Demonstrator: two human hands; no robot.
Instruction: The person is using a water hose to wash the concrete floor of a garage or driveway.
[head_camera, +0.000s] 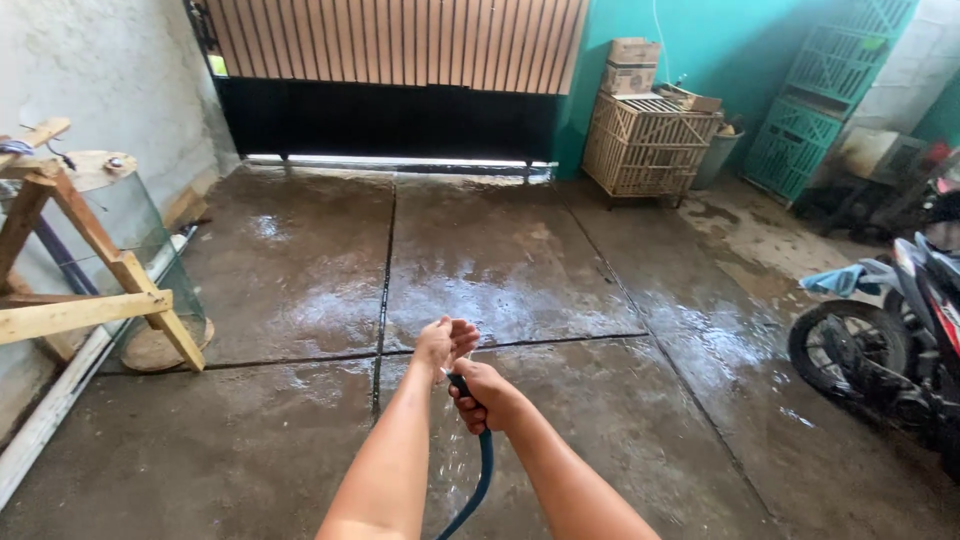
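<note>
A dark blue rubber hose (481, 478) rises from the near edge of the scene between the two forearms, its end at the hands. The right hand (487, 395) is closed around it just below the tip; the left hand (445, 340) is cupped over the end, fingers curled, touching the right — both hands together in the middle of the scene. Below them lies a wet grey concrete floor (500, 280), glistening in patches. To the left stands a wooden trestle frame (95, 275). Far off is a slatted metal gate (400, 70), with a pale wooden crate (645, 145) to its right. A black motorcycle (890, 340) stands at the right.
</note>
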